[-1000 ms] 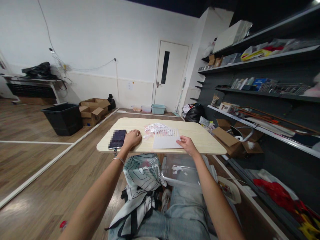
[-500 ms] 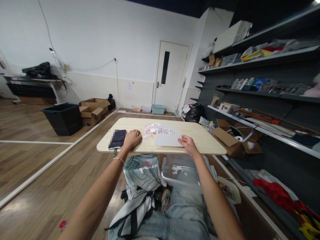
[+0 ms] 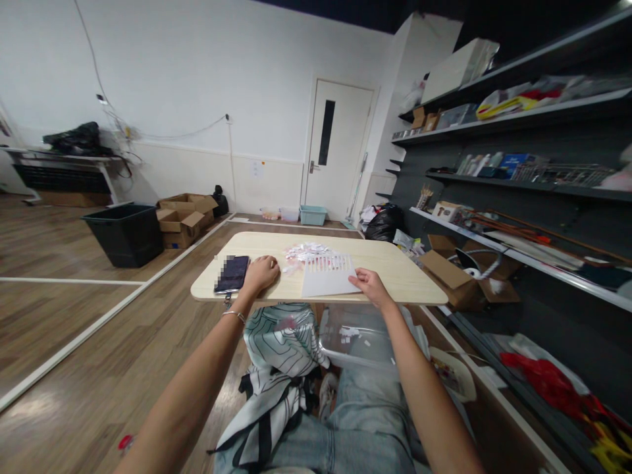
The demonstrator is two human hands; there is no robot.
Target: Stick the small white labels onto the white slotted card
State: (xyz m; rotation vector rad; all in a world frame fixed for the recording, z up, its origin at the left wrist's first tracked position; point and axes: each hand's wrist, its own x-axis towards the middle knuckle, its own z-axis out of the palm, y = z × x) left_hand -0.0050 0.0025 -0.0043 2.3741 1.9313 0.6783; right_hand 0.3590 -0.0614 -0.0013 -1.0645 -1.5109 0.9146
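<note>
A white sheet (image 3: 326,280) with a comb-like row of cut strips along its far edge lies on the light wooden table (image 3: 405,280). My right hand (image 3: 370,286) rests at the sheet's near right corner, fingers curled on its edge. My left hand (image 3: 261,272) lies loosely closed on the table next to a dark phone (image 3: 232,273), holding nothing I can see. A pile of small white and pink paper pieces (image 3: 306,252) sits just beyond the sheet.
Under the table are a clear plastic bin (image 3: 360,336) and a patterned cloth bag (image 3: 279,349). Dark shelves (image 3: 518,178) full of items line the right wall. A black bin (image 3: 123,234) and cardboard boxes (image 3: 185,217) stand on the floor at left.
The white sheet was lifted slightly at its near edge half a second ago and now lies flat again; my right hand shifted a little left along it. My left hand has not moved.
</note>
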